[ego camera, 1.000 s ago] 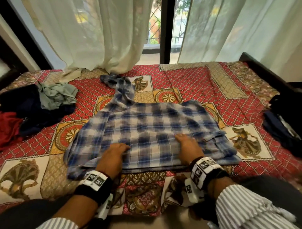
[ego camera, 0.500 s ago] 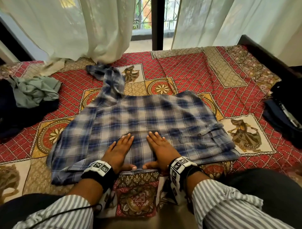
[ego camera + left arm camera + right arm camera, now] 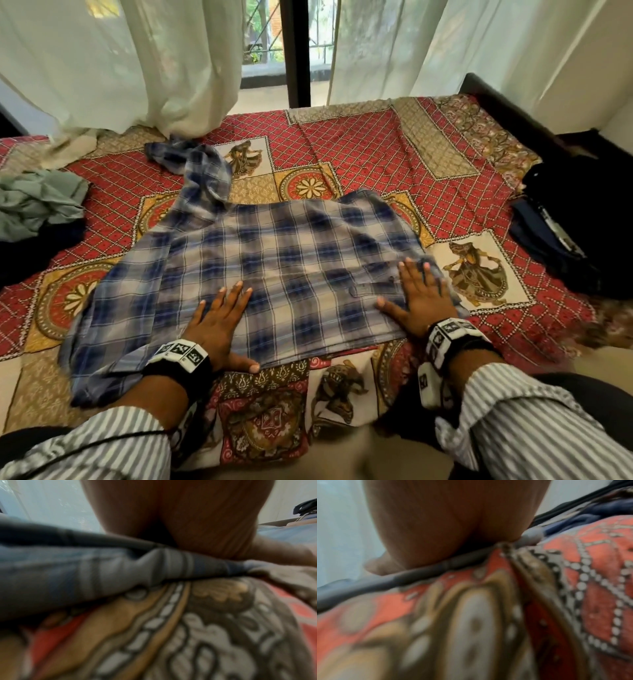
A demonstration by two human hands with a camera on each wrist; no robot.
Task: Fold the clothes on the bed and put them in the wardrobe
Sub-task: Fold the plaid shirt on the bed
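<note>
Both hands lie flat with straight fingers on the plaid shirt [image 3: 274, 260], which is spread on the patterned bedspread [image 3: 394, 154]: the left hand [image 3: 219, 322] presses near the shirt's near hem, the right hand [image 3: 419, 298] presses its right edge. The shirt's long axis runs left to right under the palms, and one sleeve [image 3: 202, 171] trails away beyond the left hand's fingertips. The wrist views are blurred, but the palms seem to rest on cloth.

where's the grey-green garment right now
In the head view the grey-green garment lies crumpled at the bed's far left edge, on dark clothes, left of the plaid shirt.
</note>
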